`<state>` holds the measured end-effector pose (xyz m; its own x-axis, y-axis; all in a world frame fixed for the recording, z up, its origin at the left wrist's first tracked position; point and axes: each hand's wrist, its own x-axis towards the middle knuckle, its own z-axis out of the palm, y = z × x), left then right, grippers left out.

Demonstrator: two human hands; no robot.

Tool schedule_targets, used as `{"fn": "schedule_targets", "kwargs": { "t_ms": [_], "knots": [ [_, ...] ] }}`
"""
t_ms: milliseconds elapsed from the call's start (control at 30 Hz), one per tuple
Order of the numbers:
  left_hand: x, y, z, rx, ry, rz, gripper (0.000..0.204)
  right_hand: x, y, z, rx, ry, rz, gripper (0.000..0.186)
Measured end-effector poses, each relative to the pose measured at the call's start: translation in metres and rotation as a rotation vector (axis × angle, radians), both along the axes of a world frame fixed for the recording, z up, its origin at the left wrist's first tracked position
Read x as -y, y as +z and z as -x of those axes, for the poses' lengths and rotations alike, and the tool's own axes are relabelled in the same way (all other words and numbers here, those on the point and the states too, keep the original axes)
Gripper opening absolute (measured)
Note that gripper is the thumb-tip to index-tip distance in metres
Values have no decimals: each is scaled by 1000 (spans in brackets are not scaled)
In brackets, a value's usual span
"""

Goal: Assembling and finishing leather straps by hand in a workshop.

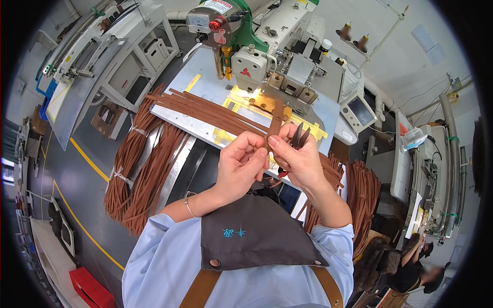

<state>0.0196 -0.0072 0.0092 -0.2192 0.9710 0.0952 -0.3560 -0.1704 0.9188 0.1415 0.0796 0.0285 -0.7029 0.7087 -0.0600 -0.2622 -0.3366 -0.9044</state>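
Head view: a white-and-green sewing machine [250,65] stands over a pale blue worktop [201,64], its lamp lighting the sewing area. Long bundles of brown straps hang at either side, the left bundle [128,169] tied with white cord, the right bundle [363,200] beyond the person's right forearm. A dark apron [257,233] covers the person's chest. A row of straps [215,114] lies across the worktop's left, and a control panel [358,111] sits to the right. In front of the machine, the left hand [238,161] and right hand [298,158] meet in narrow pinches at the lower end of a single upright brown strap [276,118]. Dark-bladed snips [300,136] jut up from the right hand, blades apart.
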Motion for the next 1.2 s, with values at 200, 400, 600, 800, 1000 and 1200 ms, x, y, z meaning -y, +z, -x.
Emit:
{"fn": "schedule_targets", "kwargs": {
  "t_ms": [200, 400, 600, 800, 1000, 1200],
  "knots": [
    [2, 2, 1, 16, 8, -37, 4, 3, 4, 2, -24, -4, 98, 17],
    [2, 5, 0, 10, 4, -26, 7, 4, 3, 2, -20, -10, 138, 17],
    [4, 3, 1, 34, 3, -36, 5, 5, 4, 2, -10, 6, 124, 16],
    [3, 3, 2, 23, 13, -22, 5, 6, 4, 4, 2, -13, 87, 16],
    [4, 5, 3, 4, 8, -19, 6, 5, 4, 3, 3, -7, 97, 16],
    [4, 6, 3, -21, 2, 3, 12, 3, 6, 2, -7, -4, 121, 15]
  ]
}}
